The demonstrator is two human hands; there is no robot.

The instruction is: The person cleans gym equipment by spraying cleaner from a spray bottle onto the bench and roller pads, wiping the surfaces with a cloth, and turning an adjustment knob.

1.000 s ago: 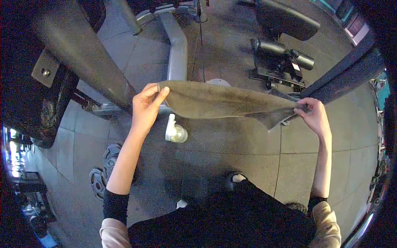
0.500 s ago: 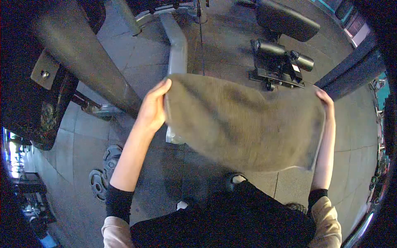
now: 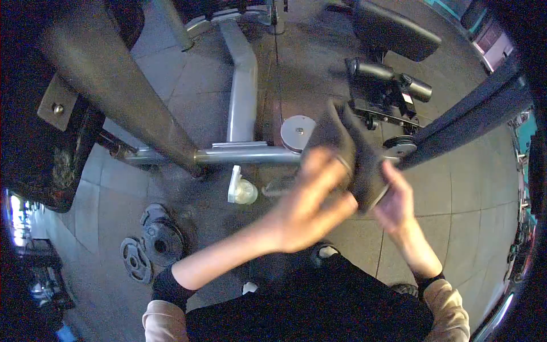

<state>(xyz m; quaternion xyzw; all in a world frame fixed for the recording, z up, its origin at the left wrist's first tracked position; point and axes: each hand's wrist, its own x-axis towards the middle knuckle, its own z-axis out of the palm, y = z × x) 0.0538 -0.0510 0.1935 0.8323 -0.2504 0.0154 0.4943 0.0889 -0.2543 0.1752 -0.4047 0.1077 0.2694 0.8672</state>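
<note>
A grey-brown towel (image 3: 362,162), folded over so that its two halves hang close together, is held up in front of me. My left hand (image 3: 307,202) is smeared by motion; its fingers are bent against the towel's left half, with the thumb stretched towards the right half. On the other side, my right hand (image 3: 397,199) grips the lower right edge of the towel, thumb up along it. The towel hides part of the grey machine frame behind it.
A grey metal frame (image 3: 245,155) crosses the floor ahead, with a round disc (image 3: 298,132) on it. A clear container with a white part (image 3: 244,189) lies nearer. Weight plates (image 3: 161,239) are at left. Thick posts (image 3: 122,85) and a padded machine (image 3: 393,28) stand around.
The towel was spread wide between my hands and is now folded over. My left hand has moved right, my right hand left and down. The frame and clear container behind have come into view.
</note>
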